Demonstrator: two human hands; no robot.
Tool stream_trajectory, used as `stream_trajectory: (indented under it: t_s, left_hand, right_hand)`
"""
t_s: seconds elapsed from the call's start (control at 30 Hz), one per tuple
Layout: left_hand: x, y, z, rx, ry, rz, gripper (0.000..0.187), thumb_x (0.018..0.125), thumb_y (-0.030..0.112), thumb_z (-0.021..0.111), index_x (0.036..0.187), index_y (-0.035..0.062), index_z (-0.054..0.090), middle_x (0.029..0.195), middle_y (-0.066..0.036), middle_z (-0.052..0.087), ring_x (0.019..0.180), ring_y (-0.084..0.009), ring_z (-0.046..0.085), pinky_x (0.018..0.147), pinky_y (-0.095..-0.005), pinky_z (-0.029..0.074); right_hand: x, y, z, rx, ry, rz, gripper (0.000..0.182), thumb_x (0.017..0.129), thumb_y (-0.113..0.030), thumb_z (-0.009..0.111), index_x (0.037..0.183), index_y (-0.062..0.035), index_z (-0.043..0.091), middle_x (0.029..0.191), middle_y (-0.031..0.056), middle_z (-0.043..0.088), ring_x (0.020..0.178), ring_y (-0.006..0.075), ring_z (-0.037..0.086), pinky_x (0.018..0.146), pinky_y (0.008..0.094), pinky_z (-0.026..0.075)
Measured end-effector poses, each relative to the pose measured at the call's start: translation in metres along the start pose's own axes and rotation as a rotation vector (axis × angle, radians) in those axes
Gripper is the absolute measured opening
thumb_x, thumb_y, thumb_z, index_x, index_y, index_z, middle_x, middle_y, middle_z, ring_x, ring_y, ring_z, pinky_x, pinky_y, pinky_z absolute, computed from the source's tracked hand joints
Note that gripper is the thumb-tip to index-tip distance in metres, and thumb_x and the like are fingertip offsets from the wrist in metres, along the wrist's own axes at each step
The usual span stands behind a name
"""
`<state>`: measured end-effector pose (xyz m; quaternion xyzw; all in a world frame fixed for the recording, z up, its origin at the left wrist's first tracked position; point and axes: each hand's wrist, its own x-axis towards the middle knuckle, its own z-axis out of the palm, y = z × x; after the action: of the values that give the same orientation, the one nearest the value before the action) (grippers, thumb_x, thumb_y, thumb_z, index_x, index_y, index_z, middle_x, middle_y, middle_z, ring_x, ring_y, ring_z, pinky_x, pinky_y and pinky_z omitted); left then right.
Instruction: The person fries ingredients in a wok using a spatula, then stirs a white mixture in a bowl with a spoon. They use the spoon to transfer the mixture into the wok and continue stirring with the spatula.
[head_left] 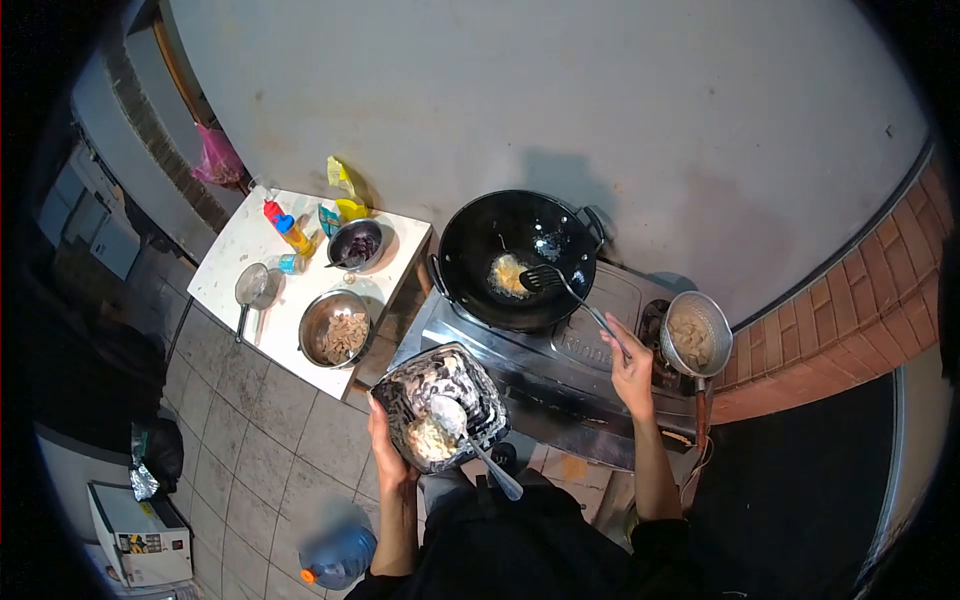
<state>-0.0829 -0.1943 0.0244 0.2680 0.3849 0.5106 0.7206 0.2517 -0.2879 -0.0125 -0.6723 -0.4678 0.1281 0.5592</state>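
Note:
A dark square bowl (495, 400) smeared with white batter is in my left hand (388, 445), which grips its left edge. In that bowl lie a pale lump and a metal spoon (490, 466), its handle over the near rim. My right hand (632, 368) is closed on the handle of a black slotted spatula (543, 279). The spatula's head is inside the black wok (470, 225), beside a yellowish frying piece (509, 276) in the middle. The wok stands on the stove (480, 345).
At right, a strainer (728, 340) holds pale pieces. The white table (225, 265) at left bears a steel bowl (304, 322) of pale strips, a bowl (375, 228) with dark contents, a small sieve (256, 286) and bottles (293, 234). A water jug (345, 556) stands on the floor.

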Motion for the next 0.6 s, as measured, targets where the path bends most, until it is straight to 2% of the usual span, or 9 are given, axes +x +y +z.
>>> stream_trajectory:
  t_s: [0.2,0.3,0.43,0.6]
  left_hand:
    - [-0.001,0.002,0.005,-0.017,-0.008,-0.005,0.055,0.098,0.048,0.039,0.12,-0.0008,0.049,0.11,-0.011,0.06,0.095,-0.0185,0.062,0.082,-0.0321,0.052]
    - [-0.002,0.004,0.009,0.002,-0.013,0.006,0.055,0.098,0.048,0.039,0.119,-0.0012,0.049,0.109,-0.011,0.06,0.093,-0.0186,0.062,0.082,-0.032,0.052]
    - [-0.003,0.005,0.01,0.016,-0.01,0.019,0.054,0.098,0.048,0.039,0.119,-0.0008,0.049,0.109,-0.011,0.06,0.095,-0.0185,0.062,0.082,-0.0319,0.052]
    - [-0.001,0.005,0.008,0.005,-0.022,0.009,0.053,0.098,0.047,0.041,0.119,-0.0004,0.049,0.109,-0.011,0.06,0.095,-0.0181,0.061,0.082,-0.0315,0.051]
  right_hand:
    - [-0.014,0.01,-0.009,-0.218,-0.05,-0.121,0.034,0.085,0.008,0.053,0.118,0.0029,0.06,0.123,0.0171,0.06,0.115,0.029,0.058,0.095,0.0331,0.046]
    - [-0.019,0.012,-0.009,-0.221,-0.034,-0.101,0.034,0.083,0.009,0.054,0.115,0.0035,0.062,0.123,0.0171,0.06,0.11,0.0287,0.061,0.094,0.0339,0.046]
    - [-0.022,0.011,-0.01,-0.299,-0.09,-0.071,0.033,0.08,0.009,0.055,0.112,0.0043,0.063,0.124,0.0168,0.059,0.113,0.0308,0.059,0.093,0.0334,0.047]
    - [-0.031,0.02,-0.004,-0.385,-0.082,-0.021,0.043,0.078,0.012,0.053,0.12,0.0029,0.058,0.122,0.0207,0.058,0.111,0.036,0.059,0.09,0.0362,0.048]
